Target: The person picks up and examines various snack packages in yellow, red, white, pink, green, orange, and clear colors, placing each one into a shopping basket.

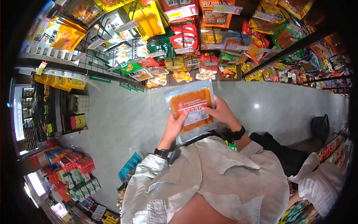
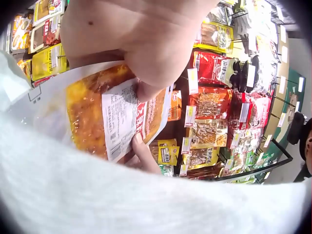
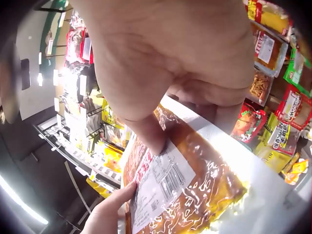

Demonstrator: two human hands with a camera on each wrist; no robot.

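Note:
A flat vacuum-sealed snack packet (image 1: 191, 98) with orange-brown food, a clear border and a white printed label (image 3: 161, 187) is held up in front of the chest. The left hand (image 1: 174, 126) grips its left edge, thumb on the front face. From the opposite edge the right hand (image 1: 223, 111) grips it too, its thumb pressing beside the label. Both thumbs lie on the packet in the left wrist view, where the left hand (image 2: 131, 41) covers the upper edge. Most fingers are hidden behind the packet.
Ahead stands a rack of hanging snack bags (image 1: 182, 37) with price tags on hooks. Grey tiled floor (image 1: 123, 108) lies below. Stacked red and green boxes (image 1: 78, 168) stand at lower left. Another person in a white top (image 1: 322, 183) is at lower right, near a dark bin (image 1: 319, 127).

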